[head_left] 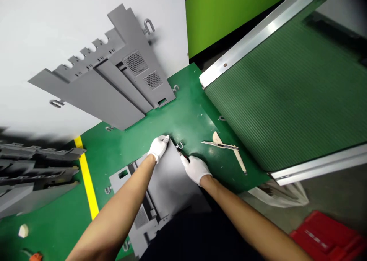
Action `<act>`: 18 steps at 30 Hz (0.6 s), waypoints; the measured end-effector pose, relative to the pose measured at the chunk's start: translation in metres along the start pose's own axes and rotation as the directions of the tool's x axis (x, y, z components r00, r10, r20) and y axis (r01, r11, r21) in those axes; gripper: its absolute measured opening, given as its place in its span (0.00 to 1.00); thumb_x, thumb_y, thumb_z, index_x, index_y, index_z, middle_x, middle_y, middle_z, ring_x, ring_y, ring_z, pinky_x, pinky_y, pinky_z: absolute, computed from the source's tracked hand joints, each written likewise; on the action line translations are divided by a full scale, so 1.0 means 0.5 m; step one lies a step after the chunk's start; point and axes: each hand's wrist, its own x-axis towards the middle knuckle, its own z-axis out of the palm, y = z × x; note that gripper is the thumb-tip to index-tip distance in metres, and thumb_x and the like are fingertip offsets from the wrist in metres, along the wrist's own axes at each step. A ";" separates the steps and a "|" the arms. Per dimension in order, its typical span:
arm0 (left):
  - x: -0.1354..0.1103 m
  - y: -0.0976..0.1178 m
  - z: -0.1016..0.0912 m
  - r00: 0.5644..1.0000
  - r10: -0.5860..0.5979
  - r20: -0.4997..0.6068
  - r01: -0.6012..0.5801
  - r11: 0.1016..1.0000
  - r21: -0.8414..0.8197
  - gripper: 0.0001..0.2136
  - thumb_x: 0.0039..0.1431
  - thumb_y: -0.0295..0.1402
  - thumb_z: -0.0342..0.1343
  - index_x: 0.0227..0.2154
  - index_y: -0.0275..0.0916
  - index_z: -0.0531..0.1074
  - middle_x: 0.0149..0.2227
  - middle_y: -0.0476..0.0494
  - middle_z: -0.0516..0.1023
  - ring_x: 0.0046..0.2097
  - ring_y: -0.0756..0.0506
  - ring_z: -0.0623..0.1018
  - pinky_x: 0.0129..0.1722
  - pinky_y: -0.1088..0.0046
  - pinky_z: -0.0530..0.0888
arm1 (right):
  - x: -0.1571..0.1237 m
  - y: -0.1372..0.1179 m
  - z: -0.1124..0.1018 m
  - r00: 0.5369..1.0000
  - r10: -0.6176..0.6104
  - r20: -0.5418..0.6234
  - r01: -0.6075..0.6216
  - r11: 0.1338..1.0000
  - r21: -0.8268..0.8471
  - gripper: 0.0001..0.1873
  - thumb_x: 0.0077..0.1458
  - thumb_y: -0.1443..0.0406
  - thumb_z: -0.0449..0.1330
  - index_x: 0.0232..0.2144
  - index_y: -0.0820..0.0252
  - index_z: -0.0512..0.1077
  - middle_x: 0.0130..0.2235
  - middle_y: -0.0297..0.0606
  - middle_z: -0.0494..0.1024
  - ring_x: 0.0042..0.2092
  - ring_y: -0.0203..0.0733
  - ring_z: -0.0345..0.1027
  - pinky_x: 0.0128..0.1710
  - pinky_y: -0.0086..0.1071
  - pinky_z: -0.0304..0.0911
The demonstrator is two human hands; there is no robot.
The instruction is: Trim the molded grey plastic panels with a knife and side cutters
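Both hands wore white gloves near the middle of the frame: the left hand (158, 148) had its fingers closed over the upper corner of the grey panel (173, 176), while the right hand (197, 170) was curled around what looked like a slim dark tool (186, 159) at the panel's right edge, just below a small hook (180, 145). That panel, running from the centre to the bottom of the frame, struck me as sheet metal, stiff, fairly weighty and probably slick under gloves, best gripped by its plain outer edges.
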 end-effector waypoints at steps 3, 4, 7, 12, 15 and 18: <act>0.001 -0.001 0.002 1.000 -0.009 -0.002 0.009 1.000 0.005 0.20 0.63 0.50 0.50 0.34 0.38 0.77 0.36 0.44 0.82 0.38 0.43 0.77 0.43 0.69 0.71 | -0.002 0.002 -0.004 0.999 -0.013 0.050 0.010 0.998 0.054 0.39 0.66 0.43 0.37 0.40 0.64 0.77 0.44 0.59 0.82 0.48 0.59 0.76 0.46 0.42 0.64; 0.001 0.000 0.002 1.000 -0.009 -0.004 0.009 1.000 0.011 0.20 0.63 0.49 0.50 0.34 0.38 0.78 0.36 0.43 0.82 0.39 0.43 0.77 0.43 0.69 0.71 | -0.002 0.003 -0.004 0.998 -0.019 0.057 0.015 0.998 0.065 0.39 0.66 0.43 0.36 0.39 0.63 0.77 0.43 0.59 0.82 0.48 0.59 0.76 0.46 0.42 0.64; 0.000 0.003 0.001 1.000 -0.008 -0.005 0.008 1.000 0.026 0.19 0.63 0.48 0.50 0.34 0.38 0.77 0.36 0.43 0.82 0.39 0.43 0.78 0.43 0.68 0.71 | 0.001 0.001 -0.004 0.999 -0.027 0.037 0.026 0.999 0.045 0.37 0.67 0.44 0.37 0.39 0.63 0.77 0.43 0.58 0.82 0.48 0.58 0.76 0.46 0.41 0.65; -0.002 0.004 0.000 1.000 -0.030 0.003 0.030 1.000 0.008 0.19 0.63 0.50 0.50 0.32 0.39 0.76 0.32 0.45 0.80 0.33 0.45 0.75 0.38 0.70 0.71 | 0.018 -0.017 -0.008 0.998 -0.061 -0.018 0.059 0.993 -0.105 0.34 0.68 0.47 0.39 0.41 0.65 0.76 0.43 0.57 0.82 0.47 0.58 0.77 0.45 0.42 0.66; 0.001 0.012 -0.004 0.998 -0.053 0.021 0.052 0.998 0.042 0.21 0.62 0.52 0.50 0.30 0.39 0.75 0.28 0.47 0.77 0.30 0.46 0.72 0.35 0.70 0.69 | 0.024 -0.026 -0.010 0.995 -0.098 0.007 0.098 0.975 -0.200 0.31 0.69 0.49 0.41 0.42 0.66 0.75 0.41 0.58 0.82 0.45 0.57 0.78 0.44 0.41 0.68; 0.013 0.036 -0.012 0.996 0.021 0.084 -0.037 0.981 0.192 0.23 0.61 0.55 0.49 0.30 0.40 0.76 0.29 0.45 0.78 0.31 0.46 0.72 0.36 0.69 0.69 | 0.027 -0.027 -0.007 0.996 -0.093 -0.007 0.089 0.968 -0.234 0.32 0.69 0.49 0.40 0.40 0.67 0.75 0.39 0.58 0.82 0.43 0.58 0.79 0.41 0.42 0.69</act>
